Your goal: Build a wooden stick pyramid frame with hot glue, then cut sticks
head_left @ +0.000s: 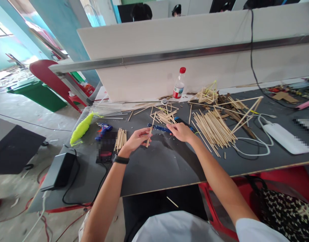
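Note:
My left hand (pixel 135 140), with a black band on its wrist, pinches a thin wooden stick (pixel 149 135) that stands tilted over the dark table (pixel 159 168). My right hand (pixel 181 131) reaches forward with curled fingers to a small heap of glued sticks (pixel 164 117) and a blue cutter (pixel 158 127) lying just beyond it; whether it grips anything is hidden. A small bundle of sticks (pixel 121 138) lies left of my left hand. A large pile of sticks (pixel 213 129) lies right of my right hand.
A blue glue gun (pixel 103 129), a yellow-green object (pixel 81 129) and a black adapter (pixel 60 169) sit at the left. A plastic bottle with a red cap (pixel 179 85) stands by the white partition (pixel 194 50). A stick frame (pixel 245 112), white cable and white power bank (pixel 285 137) lie at the right.

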Demonstrator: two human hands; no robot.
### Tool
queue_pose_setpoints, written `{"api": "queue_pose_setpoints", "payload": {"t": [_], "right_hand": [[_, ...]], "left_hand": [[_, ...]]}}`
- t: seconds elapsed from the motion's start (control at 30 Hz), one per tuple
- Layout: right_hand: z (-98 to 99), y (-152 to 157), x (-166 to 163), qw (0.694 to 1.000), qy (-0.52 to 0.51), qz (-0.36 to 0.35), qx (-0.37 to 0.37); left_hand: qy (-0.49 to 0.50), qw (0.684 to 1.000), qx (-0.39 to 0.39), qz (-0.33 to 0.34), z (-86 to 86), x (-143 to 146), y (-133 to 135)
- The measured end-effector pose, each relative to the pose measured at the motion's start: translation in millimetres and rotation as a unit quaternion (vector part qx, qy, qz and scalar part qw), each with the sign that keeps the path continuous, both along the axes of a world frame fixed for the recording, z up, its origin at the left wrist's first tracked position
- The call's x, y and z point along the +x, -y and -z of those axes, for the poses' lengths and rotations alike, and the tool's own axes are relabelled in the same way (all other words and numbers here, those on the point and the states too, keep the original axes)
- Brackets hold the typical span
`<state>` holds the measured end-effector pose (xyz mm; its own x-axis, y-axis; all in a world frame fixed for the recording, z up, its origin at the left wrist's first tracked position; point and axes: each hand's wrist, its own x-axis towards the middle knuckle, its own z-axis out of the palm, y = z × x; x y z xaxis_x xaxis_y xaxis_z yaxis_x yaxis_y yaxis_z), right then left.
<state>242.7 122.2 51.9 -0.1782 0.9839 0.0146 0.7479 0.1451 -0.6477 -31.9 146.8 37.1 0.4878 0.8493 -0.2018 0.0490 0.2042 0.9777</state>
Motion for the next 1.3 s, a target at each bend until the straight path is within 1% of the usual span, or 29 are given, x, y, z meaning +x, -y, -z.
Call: {"api": "queue_pose_setpoints", "payload": {"t": [0.2,0.33,0.47,0.63,0.83,1.07,1.3], "right_hand": [[-2.5,0.2,-0.5,0.998,0.059,0.014,0.015],[-3.3,-0.9,-1.4,0.996,0.081,0.015,0.038],[-3.4,-0.7,-1.1,0.994,0.098,0.013,0.053],[-3.4,0.3,0.0,0.993,0.108,0.014,0.055],[-1.3,-3.1,-0.3,0.993,0.113,0.019,0.022],[2.3,-4.5,0.5,0.992,0.117,0.016,0.049],[4.5,-5.6,1.8,0.993,0.105,0.006,0.050]], "left_hand": [[-0.008,1.000,0.006,-0.005,-0.9,1.9,0.2],[-0.018,1.000,-0.005,-0.012,0.5,3.0,-0.4],[-0.007,1.000,-0.002,-0.012,2.8,3.1,-1.0],[0.003,1.000,0.002,-0.017,1.3,4.7,0.0],[-0.001,1.000,0.007,-0.017,0.4,5.5,0.2],[0.004,1.000,0.009,-0.023,2.5,6.2,0.4],[0.011,1.000,0.010,-0.022,3.2,6.1,0.0]]}}
